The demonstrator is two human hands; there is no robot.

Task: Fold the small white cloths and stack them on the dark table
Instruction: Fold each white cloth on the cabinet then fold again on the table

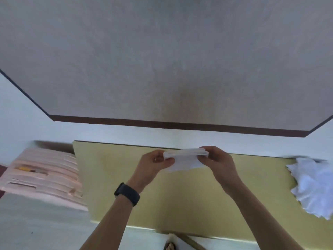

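Observation:
I hold a small white cloth [185,159] above the yellowish table [111,177], near its far edge. My left hand [155,163] pinches the cloth's left end and my right hand [214,159] pinches its right end. The cloth is folded, with its top edge stretched between my hands and a flap hanging below. A heap of loose white cloths [313,186] lies at the table's right end. A black band sits on my left wrist.
A pink slatted rack [43,175] stands left of the table, blurred. Beyond the table is pale floor, then a wall with a dark brown skirting strip [180,125]. A sandalled foot [169,247] shows under the table's near edge.

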